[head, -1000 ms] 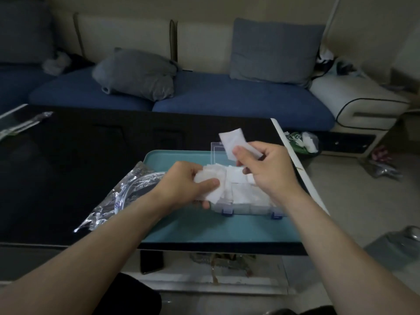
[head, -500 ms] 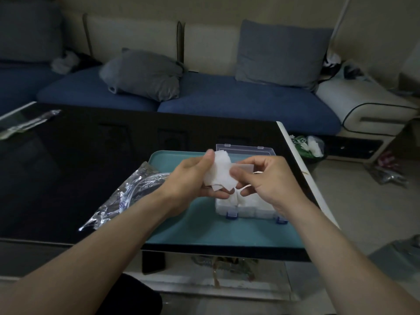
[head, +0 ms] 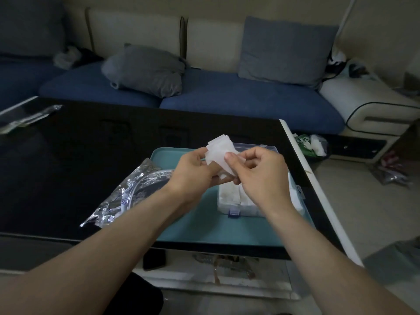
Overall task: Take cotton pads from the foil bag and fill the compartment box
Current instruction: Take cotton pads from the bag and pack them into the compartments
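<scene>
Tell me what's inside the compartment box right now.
White cotton pads fill the compartment box's visible near-left cells. The right hand and the pads it holds hide the rest.

- The compartment box (head: pixel 236 201) is mostly covered by the right hand (head: pixel 261 176); its dividers and how full each compartment is cannot be made out.
- The cotton pads (head: pixel 219 153) are partly hidden by the left hand (head: pixel 193 171); their number cannot be told.
- The foil bag (head: pixel 127 194) runs under the left forearm, hiding its near end.
- Printing on the bag is too small to read.
- Both arms are cut off by the bottom edge.
</scene>
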`<state>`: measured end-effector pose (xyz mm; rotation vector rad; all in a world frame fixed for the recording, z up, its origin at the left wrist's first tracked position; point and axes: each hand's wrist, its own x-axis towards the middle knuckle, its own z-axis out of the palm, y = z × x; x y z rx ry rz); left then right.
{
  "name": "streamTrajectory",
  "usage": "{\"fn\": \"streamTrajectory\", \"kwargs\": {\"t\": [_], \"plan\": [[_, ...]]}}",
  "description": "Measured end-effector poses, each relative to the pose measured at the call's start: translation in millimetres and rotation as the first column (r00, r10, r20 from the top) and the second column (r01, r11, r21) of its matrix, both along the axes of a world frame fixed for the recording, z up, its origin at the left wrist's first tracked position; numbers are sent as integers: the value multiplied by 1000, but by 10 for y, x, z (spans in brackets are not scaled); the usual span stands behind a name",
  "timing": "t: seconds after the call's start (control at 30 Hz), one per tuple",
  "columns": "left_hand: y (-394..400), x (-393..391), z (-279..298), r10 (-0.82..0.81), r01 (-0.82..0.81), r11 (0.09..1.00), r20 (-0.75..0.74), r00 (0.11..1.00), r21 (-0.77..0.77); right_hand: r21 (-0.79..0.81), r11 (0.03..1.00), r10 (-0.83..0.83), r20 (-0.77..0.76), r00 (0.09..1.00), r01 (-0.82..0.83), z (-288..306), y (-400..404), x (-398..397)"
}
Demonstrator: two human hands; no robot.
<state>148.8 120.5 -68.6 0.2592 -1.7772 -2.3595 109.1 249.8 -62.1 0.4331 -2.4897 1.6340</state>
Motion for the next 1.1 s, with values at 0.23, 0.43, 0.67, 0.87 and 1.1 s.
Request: {"fn": "streamTrajectory", "kwargs": {"t": [0.23, 0.43, 0.67, 0.87, 1.1], "plan": [[4, 39, 61, -87, 89, 990, -19, 996, 112, 150, 987, -42, -122, 992, 60, -67, -15, -62], [-53, 68, 27, -87, 88, 995, -33, 996, 36, 102, 994, -13, -115, 993, 24, 41, 62, -41], [-84, 56, 21, 27, -29, 999, -50, 998, -44, 14, 997, 75, 68, 995, -76, 133, 94, -22], [-108, 46, 11, 60, -59, 998, -37, 997, 27, -143, 990, 13, 95, 995, 1, 187, 262, -104], [-131, 59, -1, 21, -13, 991, 63, 998, -131, -233, 911, 383, 170, 908, -341, 290, 442, -117]]}}
